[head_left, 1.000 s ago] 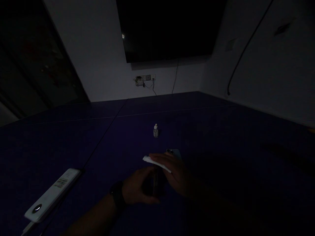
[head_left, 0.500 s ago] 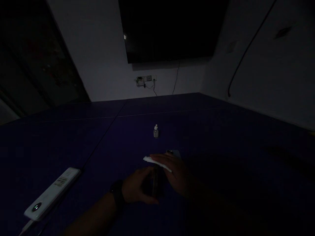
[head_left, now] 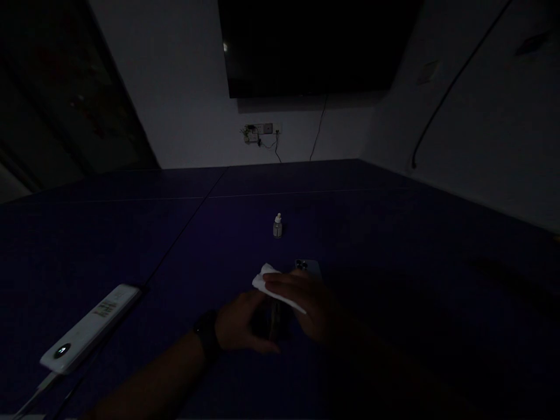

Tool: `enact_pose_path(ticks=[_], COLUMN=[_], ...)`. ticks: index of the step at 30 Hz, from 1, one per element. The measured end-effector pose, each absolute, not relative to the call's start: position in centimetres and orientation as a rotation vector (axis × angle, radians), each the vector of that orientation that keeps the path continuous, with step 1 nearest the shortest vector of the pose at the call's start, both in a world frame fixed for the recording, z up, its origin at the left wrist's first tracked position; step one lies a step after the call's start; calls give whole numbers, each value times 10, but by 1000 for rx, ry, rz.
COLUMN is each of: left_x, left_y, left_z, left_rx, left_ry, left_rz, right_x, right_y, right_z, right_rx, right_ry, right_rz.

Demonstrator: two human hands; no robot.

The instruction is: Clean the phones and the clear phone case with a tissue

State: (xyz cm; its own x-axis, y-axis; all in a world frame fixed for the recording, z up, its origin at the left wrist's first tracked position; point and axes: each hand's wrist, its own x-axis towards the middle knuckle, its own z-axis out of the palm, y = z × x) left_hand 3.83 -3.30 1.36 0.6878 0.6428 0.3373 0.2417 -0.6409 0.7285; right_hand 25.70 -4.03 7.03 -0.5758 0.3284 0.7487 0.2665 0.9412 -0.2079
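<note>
My left hand (head_left: 240, 324), with a dark watch (head_left: 206, 331) on its wrist, curls its fingers and thumb around a dark object (head_left: 274, 318) standing on the table; the dim light hides what kind it is. Over the top of that object, my right hand (head_left: 308, 300) presses a folded white tissue or cloth (head_left: 266, 280) under its fingers. Just beyond the right hand lies a phone (head_left: 311, 267), back side up with its camera lenses showing, partly covered by the hand. A small clear bottle with a white cap (head_left: 277, 226) stands upright farther off.
The dark purple table (head_left: 210, 233) fills the lower view. At left lies a long white device with a lit round display (head_left: 91, 326) and a cable. A wall-mounted screen (head_left: 315, 46) hangs above sockets with wires (head_left: 260, 131).
My right hand has shifted slightly, and more of the white tissue shows, bunched up at its left end. The camera view has tilted a little; the left hand keeps its grip.
</note>
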Motion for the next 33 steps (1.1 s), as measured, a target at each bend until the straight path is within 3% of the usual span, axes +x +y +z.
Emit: enact_pose_path(ticks=[8,15,21,28,33], left_x=[38,39,38,37,37], left_y=[-34,-34,-34,-32,-32], left_z=[17,16,20,16,18], left_rx=[2219,2263,2227,2264,2221], left_ry=[724,662,722,697,710], left_rz=[745,848,731,757,747], right_x=[258,259,258,257,254], right_y=[-38,-38,-30,-39,-35], right_z=[69,69,63,67,64], right_rx=[-557,-336,-615,-359,-506], right_ry=[-2180,-2296,-2240,-2283,-2238], right_rz=[37,16,30,33,95])
